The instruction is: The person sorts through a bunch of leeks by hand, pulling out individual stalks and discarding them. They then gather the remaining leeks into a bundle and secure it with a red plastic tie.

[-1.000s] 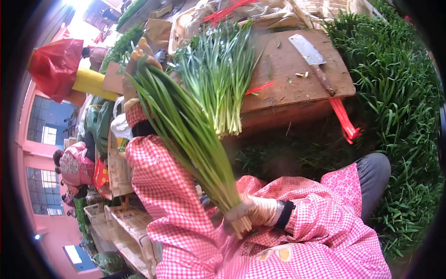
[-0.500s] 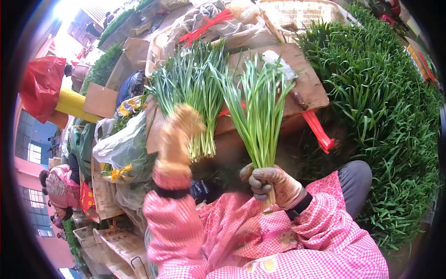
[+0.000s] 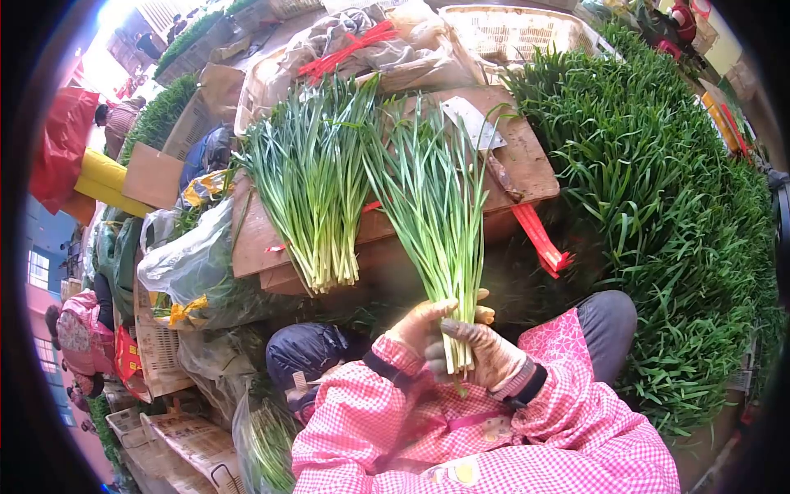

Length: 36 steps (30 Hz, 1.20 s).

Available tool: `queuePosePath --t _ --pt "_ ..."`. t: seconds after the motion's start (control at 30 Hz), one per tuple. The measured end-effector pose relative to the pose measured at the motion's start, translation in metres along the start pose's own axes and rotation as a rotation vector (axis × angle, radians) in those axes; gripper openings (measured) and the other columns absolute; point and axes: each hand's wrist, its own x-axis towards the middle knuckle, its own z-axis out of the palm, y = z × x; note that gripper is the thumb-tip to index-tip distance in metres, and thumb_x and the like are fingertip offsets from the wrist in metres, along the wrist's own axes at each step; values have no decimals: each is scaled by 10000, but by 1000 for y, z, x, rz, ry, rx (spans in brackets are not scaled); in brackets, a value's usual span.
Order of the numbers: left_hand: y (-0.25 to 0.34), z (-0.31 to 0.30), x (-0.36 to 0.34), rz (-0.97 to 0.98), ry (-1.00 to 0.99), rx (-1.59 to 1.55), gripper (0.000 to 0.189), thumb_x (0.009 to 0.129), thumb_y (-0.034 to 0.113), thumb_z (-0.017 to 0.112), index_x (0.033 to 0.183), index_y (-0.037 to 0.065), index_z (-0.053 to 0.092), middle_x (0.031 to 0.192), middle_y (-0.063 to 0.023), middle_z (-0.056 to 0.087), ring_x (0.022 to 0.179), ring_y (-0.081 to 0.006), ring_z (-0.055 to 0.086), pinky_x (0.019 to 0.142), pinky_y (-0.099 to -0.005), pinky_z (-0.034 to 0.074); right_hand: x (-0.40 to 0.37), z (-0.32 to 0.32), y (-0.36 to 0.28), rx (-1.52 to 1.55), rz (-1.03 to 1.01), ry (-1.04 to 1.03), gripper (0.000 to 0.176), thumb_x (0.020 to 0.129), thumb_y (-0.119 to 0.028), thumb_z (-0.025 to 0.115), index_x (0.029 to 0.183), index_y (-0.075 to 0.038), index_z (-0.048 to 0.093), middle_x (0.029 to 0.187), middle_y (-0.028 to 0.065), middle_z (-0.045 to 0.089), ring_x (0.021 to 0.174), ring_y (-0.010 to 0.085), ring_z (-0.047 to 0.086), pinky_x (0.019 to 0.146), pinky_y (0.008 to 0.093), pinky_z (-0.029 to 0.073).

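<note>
A bunch of chives with long green leaves and pale stem ends stands fanned out in front of me. My right hand, in a worn glove, is closed round its lower stems. From the other side my left hand, also gloved, wraps the stems just above, its fingertips showing behind them. A larger pile of chives lies on the wooden board, stem ends towards me. Beyond the held bunch rests a cleaver with a dark handle.
Uncut-looking greens fill the right side. Red ties hang off the board's front edge, and more red ties lie on cloth behind. Plastic bags and crates stand on the left. A person in pink is at far left.
My left hand, blurred over the pile on the board before, has come down and right to the held bunch's stems. The bunch has sunk slightly and looks fuller.
</note>
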Motion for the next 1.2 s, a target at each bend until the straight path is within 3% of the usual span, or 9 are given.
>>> queuePosePath --t 0.23,0.33,0.57,0.63,0.67,0.73,0.83,0.93,1.2 --pt "-4 -5 12 119 -34 -120 793 758 239 650 1396 7 242 1285 -245 456 1184 -342 462 1021 -463 350 8 -3 9 -117 -141 81 247 799 -314 687 908 -115 588 665 21 594 531 99 558 462 215 416" --pt "-2 -3 16 105 176 169 598 817 210 619 1300 -48 379 896 -131 635 959 -319 604 932 -472 428 9 5 11 -172 -202 232 213 794 -328 679 840 -140 591 608 -25 545 447 60 469 399 188 357" --pt "4 -3 33 204 39 -203 384 840 118 574 1163 -72 491 728 -62 587 778 -287 639 847 -488 500 -52 12 20 -644 -35 78 253 908 -268 530 788 -51 577 557 -12 490 441 63 451 421 186 357" --pt "4 -19 36 178 -29 -226 404 844 142 582 1175 -70 486 784 -88 609 853 -292 627 901 -500 468 -69 -13 29 -1073 -610 -161 145 907 -118 501 848 -30 601 604 17 513 484 78 496 438 215 379" --pt "2 -26 36 166 -93 -244 413 844 147 585 1183 -67 483 840 -112 626 903 -298 619 925 -506 451 -81 -12 25 -833 -522 -111 105 889 -80 516 876 -31 608 627 27 523 510 91 525 455 225 397" --pt "1 -18 34 182 -24 -212 491 842 165 600 1240 -67 430 956 -141 616 969 -284 598 944 -493 439 -80 -8 -9 -1258 -661 -19 132 827 -163 617 913 -63 619 775 65 585 624 130 574 518 250 423" --pt "3 -11 30 171 -55 -278 560 845 180 604 1293 -63 369 1121 -193 565 1089 -300 540 986 -493 399 -72 -2 -43 -2589 -562 309 371 735 -298 685 1059 -133 610 1024 83 595 881 284 595 769 389 472" --pt "0 -11 29 176 -94 -320 598 847 188 598 1322 -51 326 1227 -214 502 1177 -312 474 1033 -487 345 -63 0 -39 -1830 -751 235 424 678 -256 702 1076 -167 586 952 92 581 804 285 589 760 391 473" --pt "-16 -10 29 237 -89 -301 593 840 136 609 1335 -23 324 1052 -117 597 991 -189 578 897 -359 468 -15 7 -8 -2058 -1113 139 366 668 -58 663 1018 -146 607 953 51 570 753 287 604 597 370 495"
